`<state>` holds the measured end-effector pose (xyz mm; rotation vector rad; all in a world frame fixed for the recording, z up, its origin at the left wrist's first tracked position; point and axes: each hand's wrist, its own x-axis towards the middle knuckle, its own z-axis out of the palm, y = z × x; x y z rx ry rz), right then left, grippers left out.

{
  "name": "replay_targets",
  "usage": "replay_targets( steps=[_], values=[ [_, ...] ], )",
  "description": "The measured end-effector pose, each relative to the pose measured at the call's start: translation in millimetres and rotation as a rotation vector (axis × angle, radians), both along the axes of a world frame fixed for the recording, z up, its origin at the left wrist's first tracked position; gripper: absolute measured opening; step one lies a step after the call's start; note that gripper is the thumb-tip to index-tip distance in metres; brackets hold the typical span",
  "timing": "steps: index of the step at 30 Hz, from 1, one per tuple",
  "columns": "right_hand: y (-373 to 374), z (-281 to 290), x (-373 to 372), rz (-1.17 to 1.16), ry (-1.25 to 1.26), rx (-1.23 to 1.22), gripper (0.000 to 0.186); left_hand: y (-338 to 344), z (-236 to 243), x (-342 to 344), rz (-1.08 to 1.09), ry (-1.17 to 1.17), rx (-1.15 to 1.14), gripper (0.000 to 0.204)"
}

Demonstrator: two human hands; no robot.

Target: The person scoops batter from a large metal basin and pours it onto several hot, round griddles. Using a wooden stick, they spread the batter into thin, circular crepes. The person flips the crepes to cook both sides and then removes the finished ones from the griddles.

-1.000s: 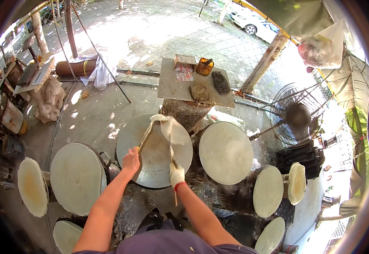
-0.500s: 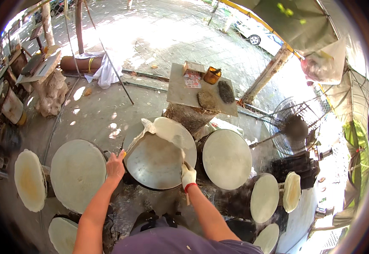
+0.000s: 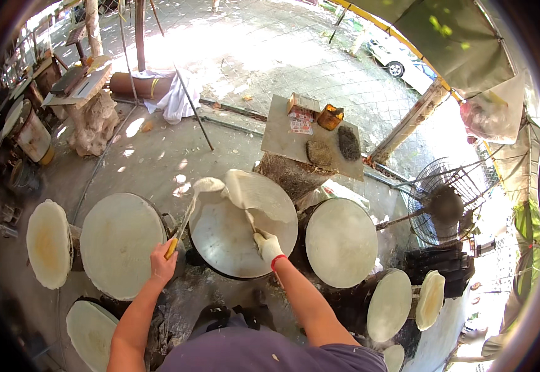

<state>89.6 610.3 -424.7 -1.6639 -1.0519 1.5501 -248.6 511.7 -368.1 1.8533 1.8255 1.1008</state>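
Observation:
My left hand [image 3: 162, 263] is wrapped round the yellow handle of a batter-coated ladle [image 3: 209, 185], whose pale bowl hangs over the far left rim of a round griddle [image 3: 223, 232]. My right hand [image 3: 270, 247], in a white glove with a red band at the wrist, grips a thin-handled spreader [image 3: 249, 217] over the same griddle. Its far end touches or lies close to the batter; which one, I cannot tell. Wet, pale batter [image 3: 260, 193] covers the far and far-right part of the griddle, while its near left part shows bare metal.
Round griddles covered with pale sheets stand left [image 3: 123, 246] and right [image 3: 341, 243]. Browned flatbreads [image 3: 49, 243] [image 3: 430, 300] sit farther out. Beyond the middle griddle is a small table [image 3: 282, 133] with a tin [image 3: 330, 116]. A caged fan [image 3: 445, 203] stands at right.
The view has shifted slightly. Relative to the griddle, the ladle has moved left toward the rim. My right hand with the spreader has moved left and farther away from me.

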Motion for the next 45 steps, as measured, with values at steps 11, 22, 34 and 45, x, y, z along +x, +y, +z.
replay_targets(
  steps=[11,22,34,45],
  values=[
    [16,72,21,0.308,0.033,-0.147,0.034,-22,39,64,0.193,-1.141,-0.476,0.013],
    [40,42,71,0.59,0.104,-0.286,0.031,-82,27,116,0.547,-1.085,-0.472,0.009],
    [73,52,124,0.786,0.17,-0.559,0.026,-126,22,183,0.609,-0.132,-0.521,0.02],
    [64,48,107,0.836,0.12,-0.405,0.025,-212,27,239,0.496,0.191,-0.562,0.021]
  ],
)
